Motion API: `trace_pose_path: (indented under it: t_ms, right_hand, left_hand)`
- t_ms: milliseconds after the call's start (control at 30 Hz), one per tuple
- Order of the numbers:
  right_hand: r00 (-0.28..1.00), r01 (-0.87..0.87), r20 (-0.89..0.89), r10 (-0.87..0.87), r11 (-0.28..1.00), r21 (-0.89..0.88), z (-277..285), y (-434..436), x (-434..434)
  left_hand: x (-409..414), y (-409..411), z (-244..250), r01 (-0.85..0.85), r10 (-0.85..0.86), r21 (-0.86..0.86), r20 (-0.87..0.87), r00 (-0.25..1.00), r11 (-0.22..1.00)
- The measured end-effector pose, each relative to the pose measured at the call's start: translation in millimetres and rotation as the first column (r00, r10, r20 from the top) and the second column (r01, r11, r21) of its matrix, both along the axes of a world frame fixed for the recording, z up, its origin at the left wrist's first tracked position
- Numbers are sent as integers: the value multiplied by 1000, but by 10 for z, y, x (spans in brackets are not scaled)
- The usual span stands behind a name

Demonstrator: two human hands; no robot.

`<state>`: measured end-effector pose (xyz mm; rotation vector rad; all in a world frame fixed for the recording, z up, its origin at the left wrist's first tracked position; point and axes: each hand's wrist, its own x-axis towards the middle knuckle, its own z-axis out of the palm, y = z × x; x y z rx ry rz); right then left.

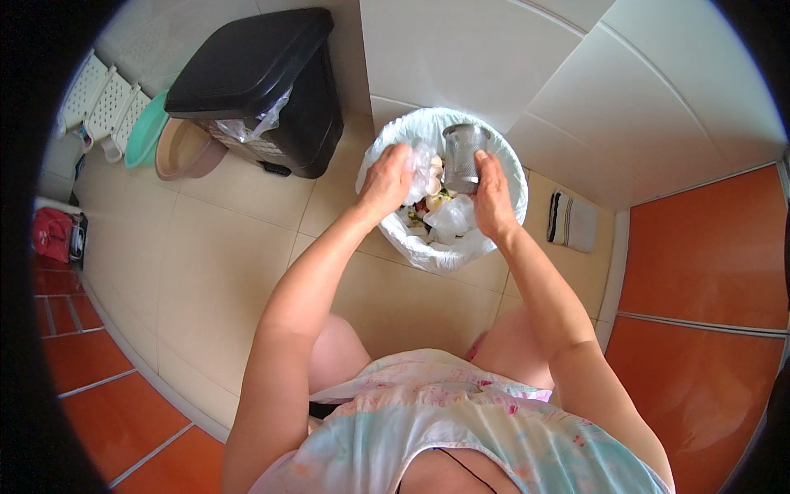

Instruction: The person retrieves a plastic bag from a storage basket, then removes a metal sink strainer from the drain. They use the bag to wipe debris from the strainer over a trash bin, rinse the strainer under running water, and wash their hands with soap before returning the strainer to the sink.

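My left hand grips a crumpled clear plastic bag over the left side of a round bin lined with a white plastic bag. In my right hand is a metal mesh strainer basket, tilted above the bin's right half. Below them, the bin holds eggshells, food scraps and another crumpled translucent plastic bag. Whether anything is inside the strainer basket cannot be seen.
A black lidded trash bin stands at the back left, beside a brown basin and a green basin. White perforated racks lean farther left. A folded striped cloth lies on the floor at right, near orange cabinet doors.
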<state>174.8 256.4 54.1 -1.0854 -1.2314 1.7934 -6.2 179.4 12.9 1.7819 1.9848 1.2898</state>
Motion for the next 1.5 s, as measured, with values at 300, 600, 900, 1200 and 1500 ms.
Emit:
trace_pose_path:
  t_ms: [300,600,900,1200,1500]
  right_hand:
    - [982,-188,51,181,949,251,-430,-84,128]
    - [991,-73,-109,74,997,16,-254,-73,60]
    - [986,-101,-140,87,990,-97,-178,135,30]
    - [962,-265,-155,226,909,-322,131,-85,-36]
    - [928,-143,-341,-147,706,-694,108,107,100]
  left_hand:
    - [442,77,261,182,-192,80,152,969,980]
    - [540,-49,290,276,-294,130,141,945,952]
    - [-42,-2,282,-28,18,43,201,979,999]
    - [333,-94,450,222,-211,-47,168,963,974]
    - [148,-77,112,164,-170,-55,-129,977,985]
